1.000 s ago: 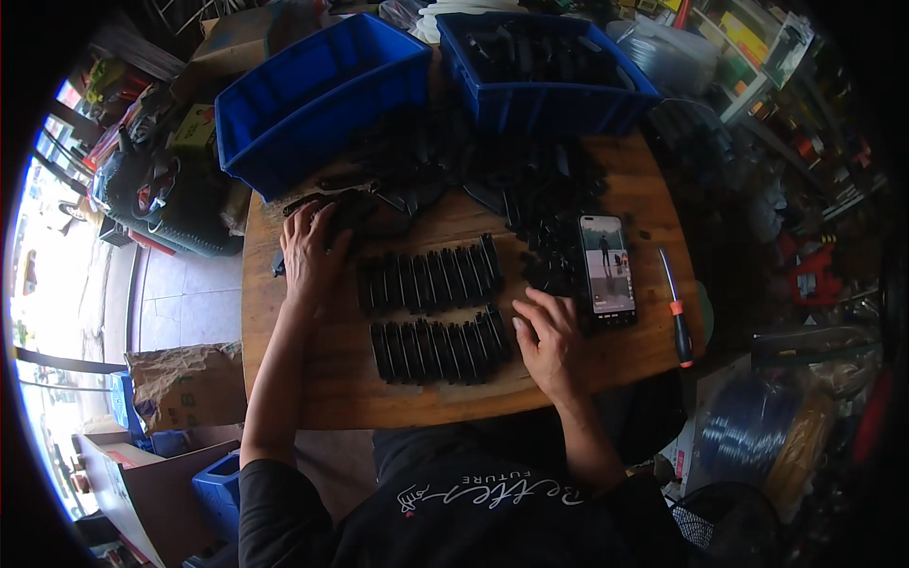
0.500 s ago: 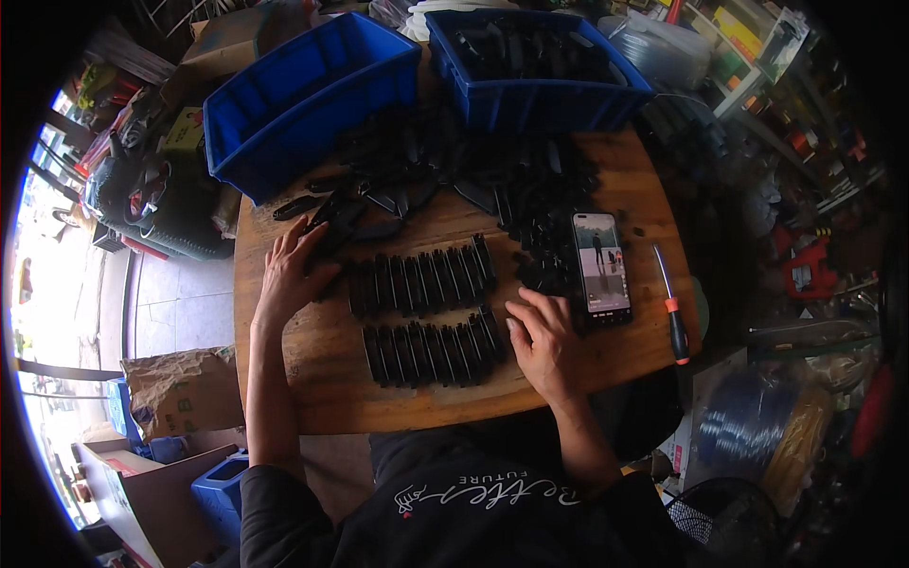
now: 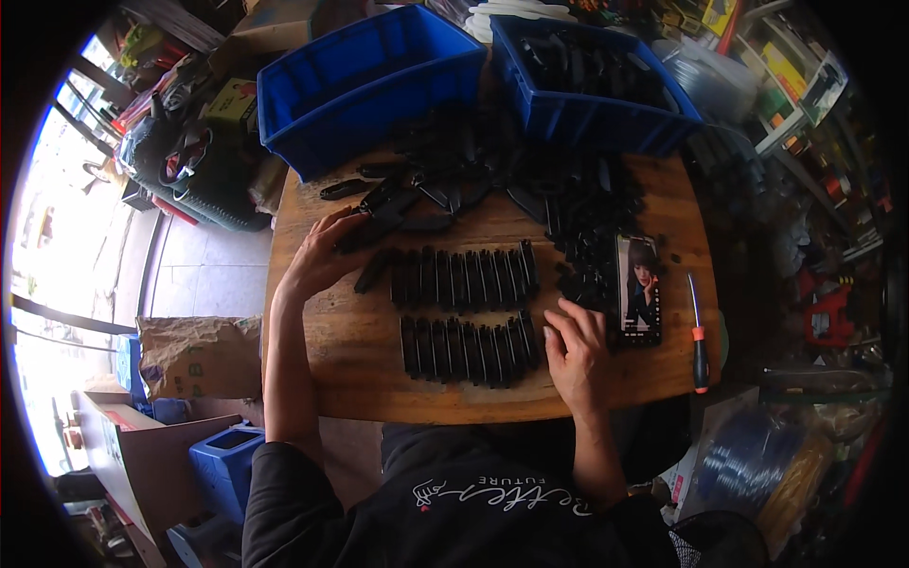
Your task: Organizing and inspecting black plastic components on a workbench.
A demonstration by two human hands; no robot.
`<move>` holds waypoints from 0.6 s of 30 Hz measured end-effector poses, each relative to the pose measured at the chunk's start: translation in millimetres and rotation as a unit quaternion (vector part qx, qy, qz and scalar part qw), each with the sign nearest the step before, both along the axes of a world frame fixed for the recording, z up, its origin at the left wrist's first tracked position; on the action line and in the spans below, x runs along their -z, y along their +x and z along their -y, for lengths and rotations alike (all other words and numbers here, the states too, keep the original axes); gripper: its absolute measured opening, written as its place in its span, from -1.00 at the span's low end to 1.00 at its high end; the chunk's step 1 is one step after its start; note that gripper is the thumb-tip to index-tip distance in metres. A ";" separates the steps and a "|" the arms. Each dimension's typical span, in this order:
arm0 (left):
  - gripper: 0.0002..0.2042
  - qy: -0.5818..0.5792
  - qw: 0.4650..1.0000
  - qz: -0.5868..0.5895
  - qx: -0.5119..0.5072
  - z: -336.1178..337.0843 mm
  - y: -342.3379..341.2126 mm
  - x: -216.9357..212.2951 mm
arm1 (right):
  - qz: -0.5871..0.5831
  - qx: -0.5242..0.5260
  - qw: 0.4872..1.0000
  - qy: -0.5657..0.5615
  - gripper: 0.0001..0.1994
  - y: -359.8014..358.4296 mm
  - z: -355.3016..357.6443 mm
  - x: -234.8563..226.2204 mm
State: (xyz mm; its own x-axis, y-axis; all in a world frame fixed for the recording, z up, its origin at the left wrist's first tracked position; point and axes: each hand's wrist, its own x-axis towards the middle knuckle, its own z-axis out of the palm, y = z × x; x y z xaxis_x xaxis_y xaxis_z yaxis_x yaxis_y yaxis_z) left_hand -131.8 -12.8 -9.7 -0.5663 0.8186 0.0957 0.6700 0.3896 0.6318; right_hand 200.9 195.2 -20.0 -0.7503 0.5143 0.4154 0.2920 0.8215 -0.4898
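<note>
1. Head view: left hand [image 3: 317, 257], fingers loosely spread, has shifted up-left to the loose black parts [image 3: 398, 204] at upper centre.
2. Right hand [image 3: 578, 346], flat and holding nothing, stays at the lower row [image 3: 469, 339] on the bench [image 3: 369, 379].

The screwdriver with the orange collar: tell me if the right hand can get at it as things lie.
Probably yes. The screwdriver lies bare on the wooden table, just right of the phone; the right hand rests left of that phone, empty, with nothing stacked between.
</note>
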 end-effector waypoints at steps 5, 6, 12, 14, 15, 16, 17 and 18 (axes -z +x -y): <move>-0.27 -0.120 0.991 -0.057 -0.011 -0.2 20.1 -9.3 | 0.004 0.006 1.000 -0.012 -0.80 -1.4 0.5 0.9; -0.25 -0.150 0.984 -0.091 -0.015 0.1 24.1 -11.4 | 0.001 0.004 1.000 -0.013 -0.80 -1.9 1.1 0.3; -0.40 -0.133 0.971 -0.179 -0.084 -16.8 32.4 1.5 | 0.003 0.001 1.000 0.021 -0.78 -2.0 -1.1 0.6; -0.48 -0.093 0.964 -0.235 -0.086 -20.3 37.6 4.8 | 0.005 0.006 1.000 0.017 -0.78 -2.1 -0.4 0.9; -0.50 -0.069 0.972 -0.205 -0.090 -21.0 35.9 5.8 | -0.001 0.005 1.000 0.001 -0.79 -1.6 -0.1 1.5; -0.52 -0.046 0.979 -0.175 -0.094 -21.8 33.8 6.9 | -0.007 0.005 1.000 -0.015 -0.79 -1.2 0.0 1.7; -0.54 -0.027 0.980 -0.163 -0.107 -23.0 31.6 8.2 | -0.009 0.004 1.000 -0.007 -0.78 -1.4 -0.9 1.0; -0.54 -0.017 0.980 -0.167 -0.105 -21.6 28.5 11.6 | -0.009 0.002 1.000 -0.003 -0.78 -1.9 -1.2 3.1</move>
